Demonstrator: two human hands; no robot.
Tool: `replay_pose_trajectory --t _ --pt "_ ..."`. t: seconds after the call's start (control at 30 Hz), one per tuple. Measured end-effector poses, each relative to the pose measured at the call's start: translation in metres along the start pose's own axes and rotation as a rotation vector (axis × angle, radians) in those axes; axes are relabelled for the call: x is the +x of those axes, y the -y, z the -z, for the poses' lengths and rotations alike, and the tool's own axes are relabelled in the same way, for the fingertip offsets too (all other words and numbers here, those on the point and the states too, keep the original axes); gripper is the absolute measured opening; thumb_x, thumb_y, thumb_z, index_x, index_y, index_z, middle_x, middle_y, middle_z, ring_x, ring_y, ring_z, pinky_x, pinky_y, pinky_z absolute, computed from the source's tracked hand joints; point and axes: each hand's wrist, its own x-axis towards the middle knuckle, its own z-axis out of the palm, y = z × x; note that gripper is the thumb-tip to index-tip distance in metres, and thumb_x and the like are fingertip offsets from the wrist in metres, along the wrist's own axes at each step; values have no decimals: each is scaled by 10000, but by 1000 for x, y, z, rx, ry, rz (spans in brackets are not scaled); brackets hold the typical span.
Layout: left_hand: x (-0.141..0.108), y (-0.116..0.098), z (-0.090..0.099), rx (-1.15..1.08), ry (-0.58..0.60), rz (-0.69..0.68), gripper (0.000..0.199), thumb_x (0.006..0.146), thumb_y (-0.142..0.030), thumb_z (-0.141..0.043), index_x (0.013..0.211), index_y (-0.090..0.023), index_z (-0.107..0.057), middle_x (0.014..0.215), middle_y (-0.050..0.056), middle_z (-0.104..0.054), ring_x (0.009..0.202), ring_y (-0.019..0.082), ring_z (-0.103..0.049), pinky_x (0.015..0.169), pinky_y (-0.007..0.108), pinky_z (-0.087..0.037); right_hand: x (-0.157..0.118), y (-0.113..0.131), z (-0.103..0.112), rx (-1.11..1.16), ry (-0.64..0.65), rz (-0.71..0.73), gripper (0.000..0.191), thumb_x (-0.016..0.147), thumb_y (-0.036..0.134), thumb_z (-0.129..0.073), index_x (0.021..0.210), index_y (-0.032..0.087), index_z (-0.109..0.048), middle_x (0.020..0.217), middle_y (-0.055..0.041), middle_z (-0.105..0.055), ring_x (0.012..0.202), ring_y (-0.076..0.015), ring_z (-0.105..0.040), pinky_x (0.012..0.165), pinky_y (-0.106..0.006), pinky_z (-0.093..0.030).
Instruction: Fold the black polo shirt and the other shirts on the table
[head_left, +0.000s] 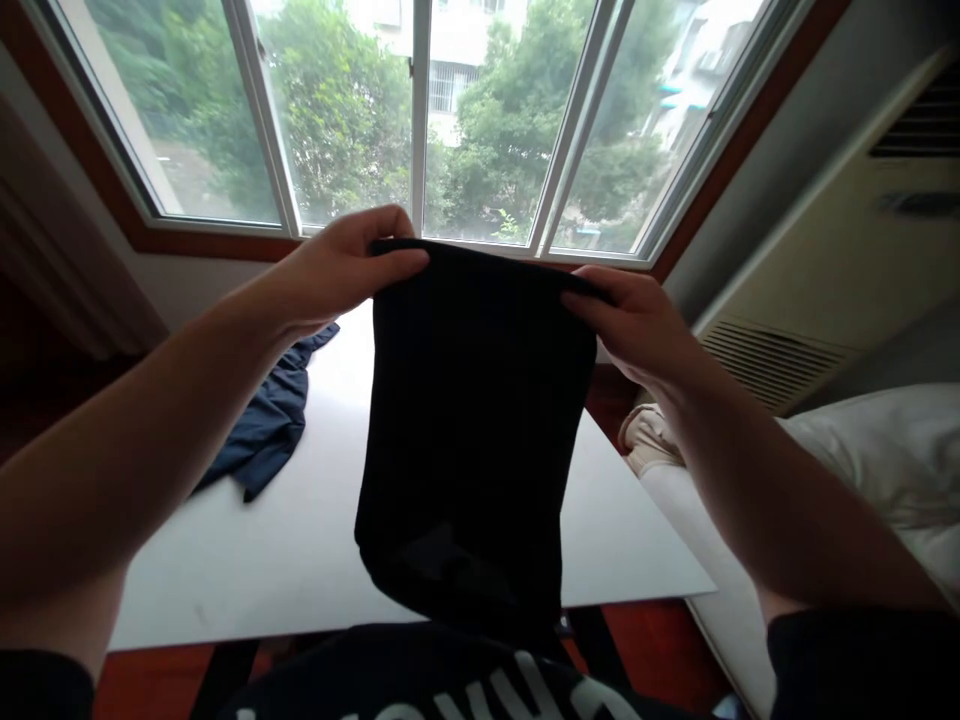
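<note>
A black piece of cloth (472, 420), apparently a folded garment, hangs upright in front of me between both hands. My left hand (367, 260) pinches its upper left corner, thumb on the near side. At the upper right corner, my right hand (630, 310) grips the same edge with the thumb in front. The top edge is stretched nearly straight, sloping slightly down to the right. Its lower end hangs over the near part of the white table, close to my shirt. What kind of garment it is cannot be made out.
A dark blue crumpled garment (270, 425) lies on the white table (300, 560), left of the cloth. Beyond the table is a window (420, 120). To the right stand a beige air conditioner (825, 250) and a pale padded seat (877, 450) with light cloth on it.
</note>
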Motion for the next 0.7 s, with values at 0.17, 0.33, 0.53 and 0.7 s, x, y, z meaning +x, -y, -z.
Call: replay_pose_trajectory --t 0.17,0.33,0.53,0.7 --pt "12 11 -5 -108 84 64 445 882 -496 -786 810 -216 -448 670 -61 -419 614 78 -403 564 208 -371 17 -7 8 16 -11 18 259 893 463 -733 905 207 -696 810 -21 -623 788 -199 -624 644 -299 -506" --pt "-2 1 -10 -55 135 35 423 858 -522 -770 836 -207 -488 734 -23 -477 665 112 -501 592 235 -420 -2 3 21 -32 9 38 251 880 459 -766 919 215 -723 786 -26 -622 781 -206 -622 620 -297 -514" --pt "-11 -17 -7 118 322 -29 423 864 -553 -743 822 -202 -511 734 -3 -493 685 134 -540 580 229 -434 -38 21 37 -37 268 13 295 904 498 -756 918 204 -752 729 -13 -630 667 -163 -609 571 -261 -487" --pt "-13 -26 -15 31 533 -31 399 909 -518 -704 771 -225 -471 671 -15 -476 606 133 -469 545 264 -435 -51 16 50 -26 547 67 256 949 425 -726 914 172 -748 645 20 -599 543 -96 -531 508 -208 -413"
